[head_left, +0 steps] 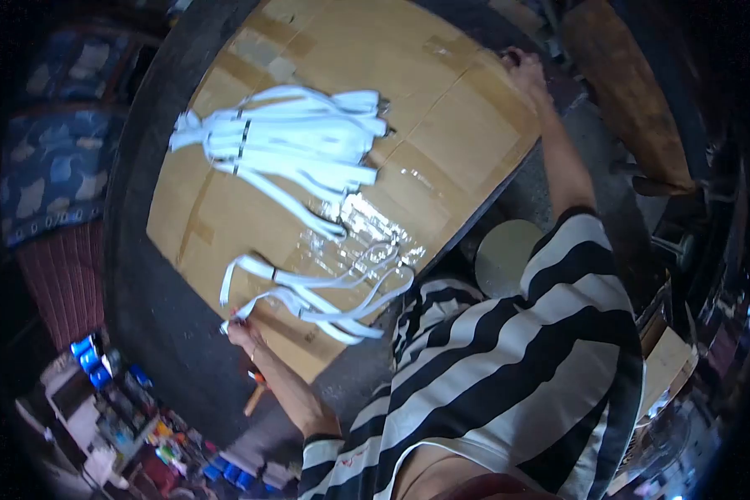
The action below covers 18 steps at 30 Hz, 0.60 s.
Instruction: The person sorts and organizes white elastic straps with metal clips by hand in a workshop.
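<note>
Striped shirt [492, 358] fills 5 o'clock, the nearer left hand [243, 333] at 8 pinching a white strap [317, 316] that runs toward 3 across cardboard [450, 162], the right hand [526, 75] at 1, its grip unclear.

- The left hand [243, 333] pinches one end of some loose, flat white straps [325, 315], looped on a brown, taped cardboard sheet [450, 100].
- The right hand [527, 77] is at the sheet's opposite edge, by a small dark item too unclear to identify.
- A fanned bundle of flat white straps [308, 146], crossed by a dark band, lies on the cardboard.
- A dark worktop [171, 350] carries the sheet.
</note>
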{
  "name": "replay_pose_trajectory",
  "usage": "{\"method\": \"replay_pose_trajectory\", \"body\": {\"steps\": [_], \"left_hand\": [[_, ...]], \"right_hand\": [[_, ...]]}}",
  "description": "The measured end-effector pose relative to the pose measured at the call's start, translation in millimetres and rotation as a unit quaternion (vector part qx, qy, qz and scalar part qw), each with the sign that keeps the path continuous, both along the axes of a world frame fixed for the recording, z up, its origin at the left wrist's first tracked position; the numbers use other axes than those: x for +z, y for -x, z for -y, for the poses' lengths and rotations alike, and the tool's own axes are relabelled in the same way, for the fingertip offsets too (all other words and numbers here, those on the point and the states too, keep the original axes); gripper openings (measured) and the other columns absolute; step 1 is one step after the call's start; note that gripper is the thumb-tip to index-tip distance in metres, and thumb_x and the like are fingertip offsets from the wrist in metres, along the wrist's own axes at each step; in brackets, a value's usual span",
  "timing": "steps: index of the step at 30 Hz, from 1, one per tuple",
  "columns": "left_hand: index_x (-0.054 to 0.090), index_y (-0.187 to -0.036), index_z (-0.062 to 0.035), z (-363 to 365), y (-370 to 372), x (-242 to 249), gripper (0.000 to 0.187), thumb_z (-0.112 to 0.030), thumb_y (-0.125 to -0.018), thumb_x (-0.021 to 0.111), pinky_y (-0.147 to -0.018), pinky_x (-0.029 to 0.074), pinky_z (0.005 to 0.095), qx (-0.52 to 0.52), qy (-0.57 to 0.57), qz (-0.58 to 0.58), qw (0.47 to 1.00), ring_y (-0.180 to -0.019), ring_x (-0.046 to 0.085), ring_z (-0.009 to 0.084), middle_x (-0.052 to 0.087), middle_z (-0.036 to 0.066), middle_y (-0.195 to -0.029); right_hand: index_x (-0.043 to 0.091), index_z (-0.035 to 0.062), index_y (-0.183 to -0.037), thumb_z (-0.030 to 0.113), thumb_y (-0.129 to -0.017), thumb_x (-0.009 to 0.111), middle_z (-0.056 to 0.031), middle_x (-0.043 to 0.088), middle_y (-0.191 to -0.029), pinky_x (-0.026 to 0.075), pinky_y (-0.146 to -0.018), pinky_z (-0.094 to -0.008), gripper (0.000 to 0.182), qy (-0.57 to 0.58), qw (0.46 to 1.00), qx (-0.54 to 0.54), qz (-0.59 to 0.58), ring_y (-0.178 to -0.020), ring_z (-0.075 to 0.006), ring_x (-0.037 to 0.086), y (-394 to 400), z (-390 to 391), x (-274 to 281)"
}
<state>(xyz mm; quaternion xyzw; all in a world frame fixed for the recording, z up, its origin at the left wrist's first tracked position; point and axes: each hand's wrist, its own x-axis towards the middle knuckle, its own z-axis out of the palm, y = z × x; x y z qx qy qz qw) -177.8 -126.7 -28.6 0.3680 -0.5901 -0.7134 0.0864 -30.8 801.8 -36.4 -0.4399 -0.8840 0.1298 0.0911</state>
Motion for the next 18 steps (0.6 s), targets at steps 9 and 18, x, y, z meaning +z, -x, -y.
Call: {"method": "replay_pose_trajectory", "body": {"steps": [9, 18], "left_hand": [[0.051, -0.09, -0.0073, -97, -78, 159, 0.036, -0.039, -0.101, 0.038, -0.054, 0.037, 0.0292, -0.095, -0.023, -0.105, 0.99, -0.055, 0.039, 0.0134, 0.044, 0.002, -0.065], [0.054, -0.107, -0.0001, -159, -158, 239, 0.028, -0.026, -0.099, 0.049, -0.045, 0.036, 0.0238, -0.138, 0.043, -0.121, 0.982, -0.048, 0.044, 0.01, 0.053, 0.004, -0.067]], "right_hand": [[0.062, 0.02, -0.118, 0.063, -0.08, 0.057, -0.0096, 0.057, -0.128, 0.042, -0.099, -0.0397, 0.057, 0.089, 0.989, -0.113, 0.04, -0.12, -0.0286, 0.053, 35, -39, -21], [0.071, 0.0024, -0.094, 0.05, -0.084, 0.063, -0.0183, 0.069, -0.085, 0.051, -0.071, -0.039, 0.05, 0.022, 0.996, -0.014, -0.088, -0.079, -0.0274, 0.066, 21, 57, -10]]}}
